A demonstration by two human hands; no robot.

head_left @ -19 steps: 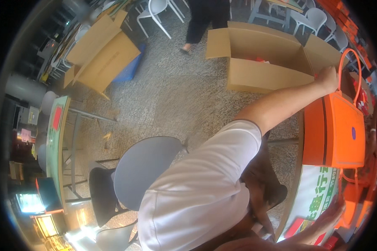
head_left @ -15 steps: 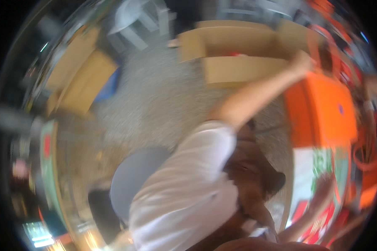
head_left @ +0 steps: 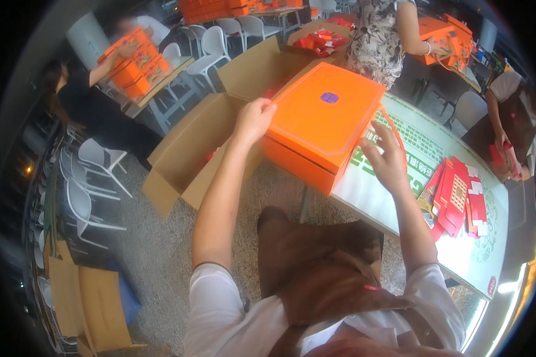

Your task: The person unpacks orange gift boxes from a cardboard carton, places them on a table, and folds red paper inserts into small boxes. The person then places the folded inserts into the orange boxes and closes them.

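Busy packing hall, white worktop running toward 3 o'clock. Orange box sitting tilted on worktop edge, overhanging open cardboard carton. Left hand gripping box's 9 o'clock corner, fingers curled over rim. Right hand touching 3 o'clock side, fingers spread. Red packets lying at 4 o'clock.

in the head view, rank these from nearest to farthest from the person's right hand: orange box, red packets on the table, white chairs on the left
1. orange box: the right hand rests at its right edge.
2. red packets: on the table, to the hand's right.
3. white chairs: far off on the floor, at the picture's left.
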